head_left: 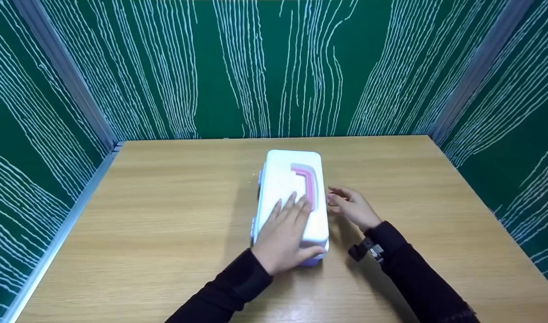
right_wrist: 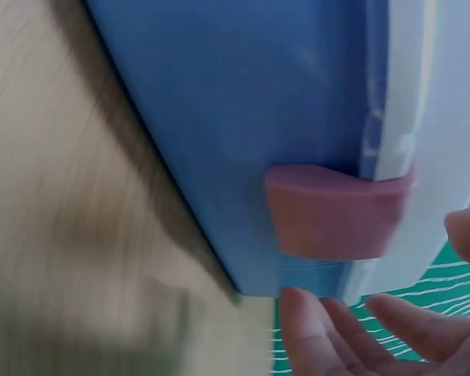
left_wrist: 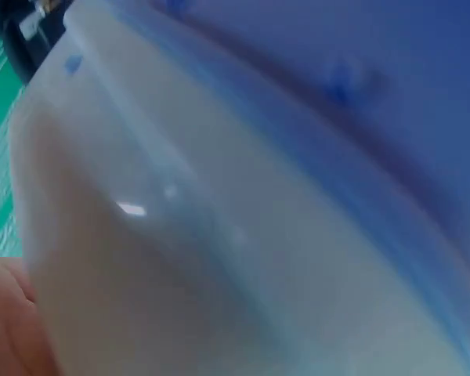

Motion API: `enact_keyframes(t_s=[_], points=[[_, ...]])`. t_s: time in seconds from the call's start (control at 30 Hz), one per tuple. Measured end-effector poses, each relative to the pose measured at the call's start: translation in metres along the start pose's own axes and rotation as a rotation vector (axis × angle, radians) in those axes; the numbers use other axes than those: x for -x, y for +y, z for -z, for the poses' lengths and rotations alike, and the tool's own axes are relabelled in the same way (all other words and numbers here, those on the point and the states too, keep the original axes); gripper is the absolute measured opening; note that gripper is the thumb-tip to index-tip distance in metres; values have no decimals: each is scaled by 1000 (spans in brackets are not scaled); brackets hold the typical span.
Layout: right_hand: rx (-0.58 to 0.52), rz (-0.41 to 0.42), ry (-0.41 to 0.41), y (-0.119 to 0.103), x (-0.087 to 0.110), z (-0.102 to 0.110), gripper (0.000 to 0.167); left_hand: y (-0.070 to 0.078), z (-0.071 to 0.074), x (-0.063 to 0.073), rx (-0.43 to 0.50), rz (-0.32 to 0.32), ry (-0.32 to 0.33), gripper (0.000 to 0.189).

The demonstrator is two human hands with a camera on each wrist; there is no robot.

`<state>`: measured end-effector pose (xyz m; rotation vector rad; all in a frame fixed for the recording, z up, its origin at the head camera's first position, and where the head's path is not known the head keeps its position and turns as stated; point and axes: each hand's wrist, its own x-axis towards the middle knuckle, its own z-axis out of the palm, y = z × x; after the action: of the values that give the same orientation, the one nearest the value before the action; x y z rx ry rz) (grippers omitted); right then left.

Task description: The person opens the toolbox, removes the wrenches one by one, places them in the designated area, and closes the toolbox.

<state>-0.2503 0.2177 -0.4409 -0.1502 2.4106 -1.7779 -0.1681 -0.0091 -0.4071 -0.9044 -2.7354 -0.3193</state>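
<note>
A lidded storage box stands lengthwise on the table, with a white lid (head_left: pixel 283 175) and a pink carry handle (head_left: pixel 310 190) folded into a recess on top. My left hand (head_left: pixel 283 237) rests on the near part of the lid, fingers straight and spread, fingertips by the handle. Beside the box's right side is my right hand (head_left: pixel 352 208), its fingers loosely bent and holding nothing. The right wrist view shows the blue base (right_wrist: pixel 219 94) and a pink latch (right_wrist: pixel 337 215) over the lid seam, with fingertips (right_wrist: pixel 301 309) just past it. The left wrist view shows the box's end (left_wrist: pixel 219 157) close up.
The box is on a wooden table (head_left: pixel 166 202). Green panels (head_left: pixel 283 67) with wavy white lines enclose the back and sides, joined by grey corner posts (head_left: pixel 476 67). Small hinges (head_left: pixel 253 226) sit along the box's left side. A device (head_left: pixel 368 249) is strapped to the right wrist.
</note>
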Motion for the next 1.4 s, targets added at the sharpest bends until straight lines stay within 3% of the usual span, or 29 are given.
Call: enact_keyframes(t_s=[0.13,0.27,0.57,0.83,1.1,1.27,1.4], points=[[-42,-66,-63,5,-7,-4,52,5,-7,-3,-153,-4,-3,98],[-94,-106,-94,7,-10,-7,49,5,-11,-4,-213,-3,20,96],[-228,-186,-138,3,-12,-5,24,3,-12,-6,-240,-26,9,93],[-198,-214,-147,4,-14,-4,42,2,-12,-6,-239,-35,17,91],[-279,-199,-149,7,-16,-4,43,-2,-12,-8,-220,-33,21,91],[-323,-195,-157,10,-20,-5,37,-5,-13,-11,-208,-28,5,91],[-329,-211,-187,26,-33,2,24,-7,-14,-12,-213,-29,15,90]])
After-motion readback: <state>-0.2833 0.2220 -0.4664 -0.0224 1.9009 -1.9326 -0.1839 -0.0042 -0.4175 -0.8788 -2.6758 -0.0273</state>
